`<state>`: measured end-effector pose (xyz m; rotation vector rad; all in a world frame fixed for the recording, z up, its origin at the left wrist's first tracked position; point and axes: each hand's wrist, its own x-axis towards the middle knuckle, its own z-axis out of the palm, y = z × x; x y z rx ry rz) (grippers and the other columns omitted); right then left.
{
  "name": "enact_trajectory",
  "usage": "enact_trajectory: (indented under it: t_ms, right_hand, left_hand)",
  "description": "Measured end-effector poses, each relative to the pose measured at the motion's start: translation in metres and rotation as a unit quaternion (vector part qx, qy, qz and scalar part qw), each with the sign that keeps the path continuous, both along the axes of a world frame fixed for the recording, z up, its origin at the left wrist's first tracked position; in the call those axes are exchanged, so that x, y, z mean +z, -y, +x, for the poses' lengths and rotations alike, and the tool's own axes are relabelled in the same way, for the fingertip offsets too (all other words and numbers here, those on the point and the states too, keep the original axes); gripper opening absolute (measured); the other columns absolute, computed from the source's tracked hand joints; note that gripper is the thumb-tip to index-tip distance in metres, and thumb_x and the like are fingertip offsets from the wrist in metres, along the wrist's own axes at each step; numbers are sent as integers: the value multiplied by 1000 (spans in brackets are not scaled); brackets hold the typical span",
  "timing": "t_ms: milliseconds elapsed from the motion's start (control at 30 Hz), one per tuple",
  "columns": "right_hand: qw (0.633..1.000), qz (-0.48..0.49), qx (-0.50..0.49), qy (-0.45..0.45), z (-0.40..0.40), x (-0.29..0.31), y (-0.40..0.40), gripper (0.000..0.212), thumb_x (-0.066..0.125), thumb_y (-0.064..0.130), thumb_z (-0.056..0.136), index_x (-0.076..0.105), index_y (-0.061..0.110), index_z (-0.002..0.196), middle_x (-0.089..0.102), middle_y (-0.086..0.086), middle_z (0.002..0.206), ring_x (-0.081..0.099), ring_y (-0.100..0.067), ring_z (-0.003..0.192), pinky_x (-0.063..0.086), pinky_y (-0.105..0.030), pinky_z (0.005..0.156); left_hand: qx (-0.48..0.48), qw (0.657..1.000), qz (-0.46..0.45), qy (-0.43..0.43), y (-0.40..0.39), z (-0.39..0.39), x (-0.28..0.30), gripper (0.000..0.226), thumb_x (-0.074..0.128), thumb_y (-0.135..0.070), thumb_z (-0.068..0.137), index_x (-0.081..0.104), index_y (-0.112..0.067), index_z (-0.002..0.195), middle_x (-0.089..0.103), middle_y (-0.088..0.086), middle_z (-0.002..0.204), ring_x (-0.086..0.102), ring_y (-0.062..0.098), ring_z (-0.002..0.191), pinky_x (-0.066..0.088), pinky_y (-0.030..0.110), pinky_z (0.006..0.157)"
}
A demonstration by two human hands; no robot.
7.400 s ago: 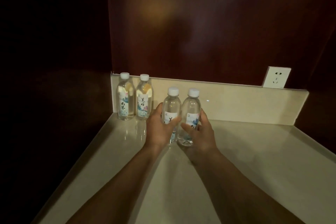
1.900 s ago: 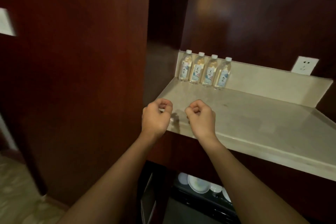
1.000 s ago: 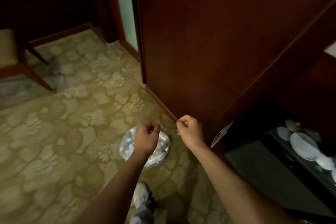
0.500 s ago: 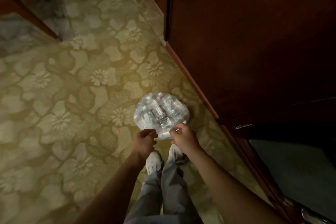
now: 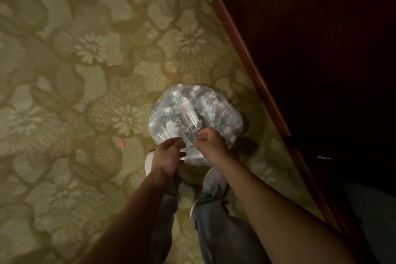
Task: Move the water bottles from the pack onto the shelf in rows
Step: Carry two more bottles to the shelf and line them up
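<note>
- A floral carpet (image 5: 85, 92) covers the floor, with a small red dot (image 5: 122, 143) left of the hands.
- The left hand (image 5: 169, 156) reaches down at the near edge of the pack (image 5: 192, 113), fingers curled; whether they pinch the wrap or hold nothing, I cannot tell.
- The pack, water bottles in clear wrap, sits on the carpet just beyond the person's shoes (image 5: 149, 162) and trouser legs (image 5: 214, 221).
- The right hand (image 5: 211, 143) is at the pack's near edge, fingers curled together at the plastic; the blur hides whether they grip it.
- A dark wooden cabinet (image 5: 310, 49) stands to the right, its base near the pack.
</note>
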<state>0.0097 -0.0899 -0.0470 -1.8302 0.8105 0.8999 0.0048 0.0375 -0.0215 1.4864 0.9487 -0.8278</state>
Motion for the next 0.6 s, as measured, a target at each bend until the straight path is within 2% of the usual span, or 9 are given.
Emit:
enact_trajectory:
  t_ms: [100,167,267,333,367,433,500,533,600]
  right_hand:
    - [999,-15,27,-13,11,-57,-8,38,67,23,88,60,10,123,65,-9,119,62,-27,111,51,-42,97]
    - [998,-32,52,-14,19,-93,-13,42,66,23,88,57,8,126,64,-11,121,61,-29,111,52,-38,93]
    - [993,-70,92,-14,30,-139,-17,51,68,27,87,52,7,131,60,-13,128,60,-31,115,52,-38,92]
    - [990,-99,102,-10,34,-163,-17,60,70,28,87,47,5,137,55,-15,136,56,-33,122,50,-42,97]
    - [987,-118,105,-8,35,-173,-17,57,68,24,89,45,3,137,53,-16,138,53,-34,124,49,-41,99]
    - [983,-151,101,-10,38,-186,-18,42,54,13,95,46,-1,134,49,-20,138,48,-36,127,42,-42,99]
    - [985,-161,69,-6,39,-196,-20,36,41,11,100,47,-3,133,50,-23,136,48,-38,127,39,-45,102]
    - [987,-155,47,1,38,-200,-21,36,42,13,100,49,-3,132,54,-22,132,52,-37,125,42,-45,100]
    - [993,-119,20,7,36,-203,-22,44,62,25,94,52,2,130,63,-16,122,61,-33,113,50,-37,87]
  left_hand:
    - [-42,999,-3,-19,-8,1,-52,25,55,-18,101,64,-13,124,71,1,99,65,14,78,48,21,56]
    - [-67,997,-7,-28,-12,2,-82,26,55,-19,101,64,-14,125,71,4,104,65,17,83,47,25,61]
    - [-77,996,-24,-35,-12,12,-119,23,56,-18,100,67,-10,118,69,6,94,61,20,78,46,28,64]
    - [-87,995,-34,-19,-7,24,-136,18,55,-16,99,71,-11,107,68,4,88,59,21,76,46,29,64]
    - [-86,996,-30,-11,-4,30,-144,17,55,-16,99,72,-16,97,69,3,86,60,22,77,46,31,66]
    - [-82,996,-21,-5,1,37,-156,24,57,-14,97,72,-23,80,70,1,79,60,25,78,46,36,70]
    - [-85,996,-9,-10,4,36,-162,33,58,-13,93,73,-26,67,70,1,74,61,25,76,47,37,70]
    - [-88,996,-6,-14,5,36,-162,34,59,-13,92,74,-27,65,71,3,76,62,24,76,48,38,71]
    - [-86,996,1,-19,7,32,-162,23,59,-15,92,74,-26,78,72,9,87,63,25,79,49,38,73]
